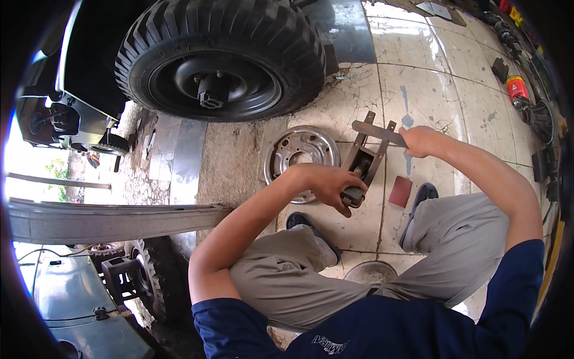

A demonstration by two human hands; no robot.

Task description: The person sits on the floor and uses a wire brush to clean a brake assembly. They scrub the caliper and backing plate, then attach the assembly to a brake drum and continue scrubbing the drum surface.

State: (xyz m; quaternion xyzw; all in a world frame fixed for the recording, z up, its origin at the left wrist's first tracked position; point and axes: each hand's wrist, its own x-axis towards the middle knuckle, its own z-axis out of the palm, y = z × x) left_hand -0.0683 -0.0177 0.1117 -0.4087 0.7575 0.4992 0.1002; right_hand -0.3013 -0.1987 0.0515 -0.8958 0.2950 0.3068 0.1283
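My left hand (329,186) is wrapped round the near end of a forked metal bracket (375,163), whose two prongs point away from me. My right hand (420,142) grips one end of what looks like a flat file (379,132). The flat of this tool lies across the prongs near their far ends. Behind my left hand, a round bare-metal backing plate (276,157) with holes rests on the tiles, partly covered by my forearm. A reddish-brown sheet of sandpaper (400,191) lies on the floor right of the bracket.
A large black tyre on its wheel (215,78) stands at the far side. From the left, a grey metal beam (119,222) reaches toward my knee. Along the right edge are a red can (517,88) and dark metal parts. A round object (371,272) sits between my legs.
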